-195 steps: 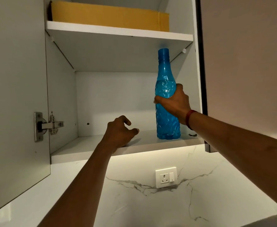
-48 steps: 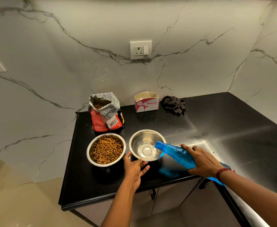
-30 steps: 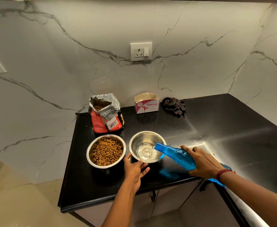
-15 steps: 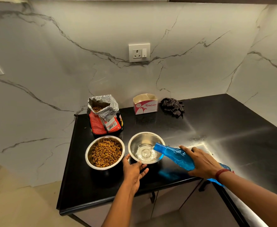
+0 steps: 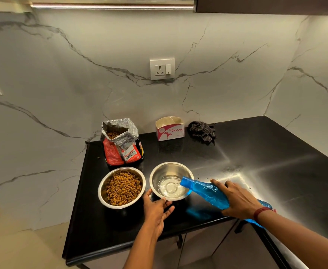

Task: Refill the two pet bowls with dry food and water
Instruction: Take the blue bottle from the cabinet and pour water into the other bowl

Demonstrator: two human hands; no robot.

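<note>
The right hand (image 5: pixel 238 200) clamps its fingers mid-body on the likely light, squeezable blue bottle (image 5: pixel 205 192); the left hand (image 5: pixel 157 209), fingers relaxed, braces the slick-looking steel bowl (image 5: pixel 169 169).

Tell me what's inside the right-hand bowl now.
Shallow clear water covers the bottom of the right-hand bowl, fed by a stream from the blue bottle. The bottle's neck hides part of the right inner wall.
</note>
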